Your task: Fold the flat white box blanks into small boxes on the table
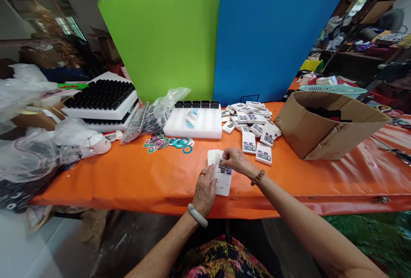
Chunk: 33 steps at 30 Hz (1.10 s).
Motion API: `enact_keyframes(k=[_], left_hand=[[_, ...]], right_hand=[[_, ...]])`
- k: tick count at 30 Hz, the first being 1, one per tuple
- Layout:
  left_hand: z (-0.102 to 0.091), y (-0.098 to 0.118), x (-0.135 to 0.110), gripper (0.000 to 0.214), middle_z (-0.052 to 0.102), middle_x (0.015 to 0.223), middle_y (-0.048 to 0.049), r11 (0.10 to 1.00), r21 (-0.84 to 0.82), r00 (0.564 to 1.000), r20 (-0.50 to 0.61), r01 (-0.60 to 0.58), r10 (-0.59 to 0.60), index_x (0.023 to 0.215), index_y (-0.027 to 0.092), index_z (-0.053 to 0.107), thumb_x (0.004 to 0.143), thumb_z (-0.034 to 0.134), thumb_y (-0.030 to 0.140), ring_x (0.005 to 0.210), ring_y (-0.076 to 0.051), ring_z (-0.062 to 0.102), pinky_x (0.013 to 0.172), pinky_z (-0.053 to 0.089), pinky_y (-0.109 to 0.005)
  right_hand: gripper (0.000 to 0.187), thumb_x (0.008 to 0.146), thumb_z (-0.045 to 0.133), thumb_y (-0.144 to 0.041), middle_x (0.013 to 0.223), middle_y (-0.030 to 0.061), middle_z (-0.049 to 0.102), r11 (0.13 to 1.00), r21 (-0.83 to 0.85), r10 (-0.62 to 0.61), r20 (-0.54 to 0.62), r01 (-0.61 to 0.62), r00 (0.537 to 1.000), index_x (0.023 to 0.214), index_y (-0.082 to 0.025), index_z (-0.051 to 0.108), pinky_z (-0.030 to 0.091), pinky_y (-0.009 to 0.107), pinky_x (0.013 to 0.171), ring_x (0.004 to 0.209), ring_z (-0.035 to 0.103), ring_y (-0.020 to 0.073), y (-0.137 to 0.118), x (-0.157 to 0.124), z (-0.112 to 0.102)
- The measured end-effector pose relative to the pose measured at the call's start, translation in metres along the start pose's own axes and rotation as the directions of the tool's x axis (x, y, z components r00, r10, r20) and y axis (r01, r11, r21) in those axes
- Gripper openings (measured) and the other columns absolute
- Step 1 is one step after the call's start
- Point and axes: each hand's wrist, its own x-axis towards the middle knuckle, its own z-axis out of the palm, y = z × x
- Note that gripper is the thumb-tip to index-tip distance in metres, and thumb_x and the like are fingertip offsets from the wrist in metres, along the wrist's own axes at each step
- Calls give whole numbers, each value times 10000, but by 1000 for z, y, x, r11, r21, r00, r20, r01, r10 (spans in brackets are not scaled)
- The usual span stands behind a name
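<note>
A flat white printed carton (224, 182) lies at the front of the orange table, with small dark pictures and text on its face. My left hand (205, 187), wearing a ring and a pale bangle, grips its left edge, fingers close together. At its upper end the fingers of my right hand (235, 160) are pinched on the carton; a beaded bracelet is on that wrist. Beneath and behind it more white card pieces (212, 156) show, partly hidden by my hands. Just beyond my right hand, white printed boxes (263, 153) lie in a loose pile.
An open cardboard box (321, 134) stands right of the pile. A white foam tray (192, 124) holds black pieces along its back. Teal rings (187, 149) and small printed cards (155, 142) lie left of centre. Stacked foam trays of black pieces (102, 94) and plastic bags (28, 153) occupy the left.
</note>
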Motion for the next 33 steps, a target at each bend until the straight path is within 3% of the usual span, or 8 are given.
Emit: enact_keyframes(k=[4, 7, 13, 15, 18, 24, 30, 33], left_hand=[[-11, 17, 3, 379, 668, 1074, -127, 995, -94, 1000, 12, 25, -24, 1231, 157, 548, 909, 351, 194, 927, -221, 642, 814, 523, -355], [-11, 26, -1, 369, 677, 1062, -129, 991, -131, 999, 24, 26, -23, 1204, 145, 578, 907, 366, 200, 904, -220, 645, 801, 522, -343], [6, 34, -16, 411, 665, 1013, -141, 999, 2, 995, 92, -33, 33, 1298, 163, 488, 920, 360, 257, 918, -244, 633, 812, 511, -373], [11, 37, -20, 460, 656, 1029, -143, 998, 58, 993, 121, -18, 11, 1322, 161, 451, 888, 459, 313, 938, -265, 625, 820, 504, -394], [12, 43, -21, 501, 661, 1025, -120, 997, 68, 988, 152, 27, -37, 1305, 181, 457, 838, 554, 333, 930, -266, 625, 810, 501, -390], [3, 52, -21, 306, 679, 985, -70, 977, -193, 966, 257, 92, -40, 1162, 202, 570, 901, 424, 266, 894, -212, 628, 798, 486, -319], [7, 52, -27, 533, 650, 1096, -95, 977, -152, 955, 277, 152, -105, 1302, 206, 474, 794, 605, 303, 1015, -256, 591, 893, 453, -384], [6, 55, -28, 425, 657, 1094, -77, 955, -243, 940, 330, 167, -81, 1241, 219, 533, 821, 565, 273, 1006, -241, 592, 890, 451, -369]], right_hand=[[122, 689, 552, -185, 552, -49, 490, 955, 295, 7, -27, 1, 1000, 628, -194, 447, 313, 190, 412, 449, 447, 78, -5, -35, -12], [91, 685, 553, -224, 555, -67, 460, 829, 556, 52, 28, -59, 998, 686, -193, 467, 275, 178, 356, 397, 374, 55, -4, -56, -14], [184, 624, 628, -286, 505, -75, 448, 605, 781, 106, 117, -157, 987, 651, -159, 498, 209, 167, 372, 395, 310, 24, 9, -76, -1], [216, 617, 646, -313, 486, -85, 433, 551, 814, 112, 144, -182, 983, 646, -162, 494, 180, 171, 361, 371, 272, 16, 11, -80, 3], [201, 638, 636, -310, 473, -88, 434, 542, 822, 112, 136, -176, 984, 633, -169, 493, 184, 178, 349, 350, 257, 17, 13, -87, 7], [114, 660, 613, -242, 591, -44, 523, 565, 823, 100, 8, -63, 995, 689, -159, 541, 325, 172, 418, 472, 425, 52, 24, -96, 23], [167, 674, 605, -285, 496, -85, 452, 503, 857, 136, 45, -108, 990, 706, -185, 475, 224, 161, 332, 359, 294, 29, 26, -100, 29], [184, 669, 601, -246, 510, -93, 451, 503, 860, 160, 3, -84, 987, 718, -206, 429, 253, 159, 351, 376, 324, 38, 21, -101, 32]])
